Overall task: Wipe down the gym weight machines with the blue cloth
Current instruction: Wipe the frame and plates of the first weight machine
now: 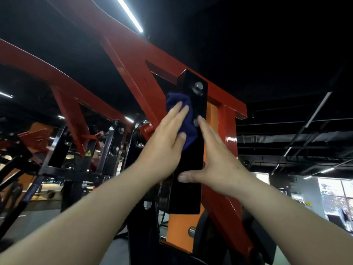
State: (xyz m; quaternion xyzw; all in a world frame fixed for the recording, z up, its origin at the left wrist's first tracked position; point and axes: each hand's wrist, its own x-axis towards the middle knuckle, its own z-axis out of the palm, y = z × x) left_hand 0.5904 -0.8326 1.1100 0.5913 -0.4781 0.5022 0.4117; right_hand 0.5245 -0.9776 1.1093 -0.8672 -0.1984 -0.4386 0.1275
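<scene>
A red and black weight machine (131, 60) fills the middle of the view. A black upright plate (193, 169) with a bolt near its top is fixed to the red frame. My left hand (164, 148) presses a bunched blue cloth (188, 121) against the plate's left edge, its fingers straight over the cloth. To the right, my right hand (215, 161) lies flat on the plate, fingers straight and thumb spread across the black face. Part of the cloth is hidden under my left hand.
An orange panel (179, 228) sits below the black plate. More red and black machine frames (63, 104) stand to the left. Ceiling light strips (129, 14) run overhead. Bright windows (336, 197) show at the far right, grey floor at the lower left.
</scene>
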